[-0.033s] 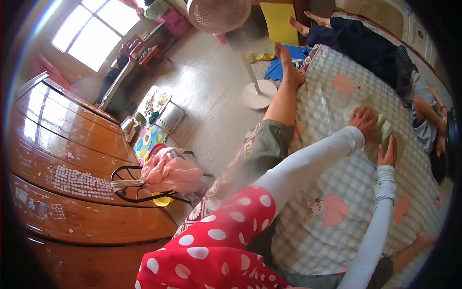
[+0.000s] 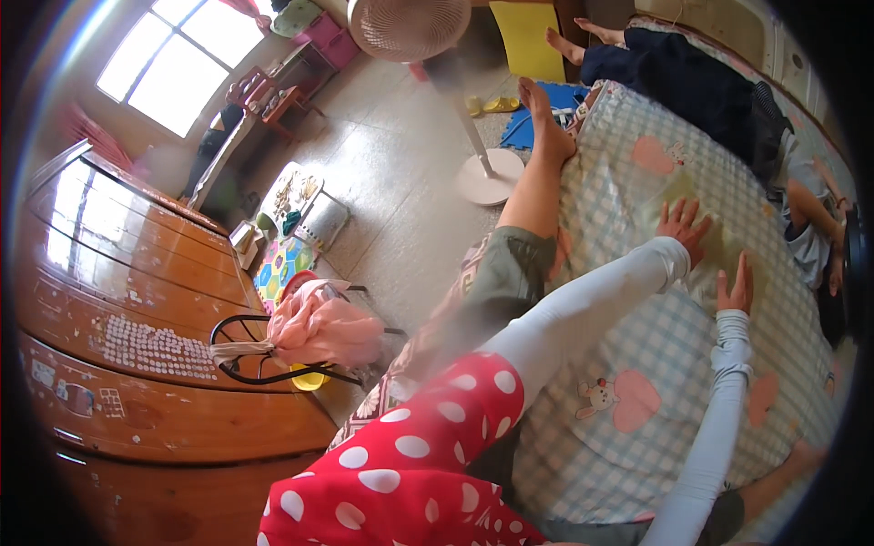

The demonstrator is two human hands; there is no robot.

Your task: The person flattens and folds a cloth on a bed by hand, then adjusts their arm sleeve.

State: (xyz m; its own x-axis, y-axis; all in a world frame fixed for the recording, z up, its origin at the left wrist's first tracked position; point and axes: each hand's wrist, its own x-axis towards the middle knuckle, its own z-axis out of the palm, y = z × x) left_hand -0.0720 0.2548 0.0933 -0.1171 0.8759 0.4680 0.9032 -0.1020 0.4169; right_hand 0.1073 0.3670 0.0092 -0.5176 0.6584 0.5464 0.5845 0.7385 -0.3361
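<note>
A pale olive-green piece, thin and somewhat see-through, perhaps cloth [image 2: 722,257], lies on the checked bedsheet [image 2: 583,318]. My left hand [image 2: 685,229] rests palm down at its left side, fingers spread. At its near side is my right hand [image 2: 736,289], with the fingers stretched out and the thumb apart. Neither hand grips anything. Parts of the olive piece are hidden under the left hand, and its edges blend into the sheet. White sleeves cover both my forearms.
Another person [image 2: 678,73] in dark clothes lies along the bed's far right side. My bare leg [image 2: 537,182] stretches along the bed's left edge. Beyond it a white standing fan [image 2: 489,177] stands on the floor. A chair with pink cloth [image 2: 323,323] and a wooden cabinet [image 2: 155,300] are at left.
The fingers of my left hand have spread wider. My right fingers have opened a little, and the olive piece looks flatter against the sheet than before.
</note>
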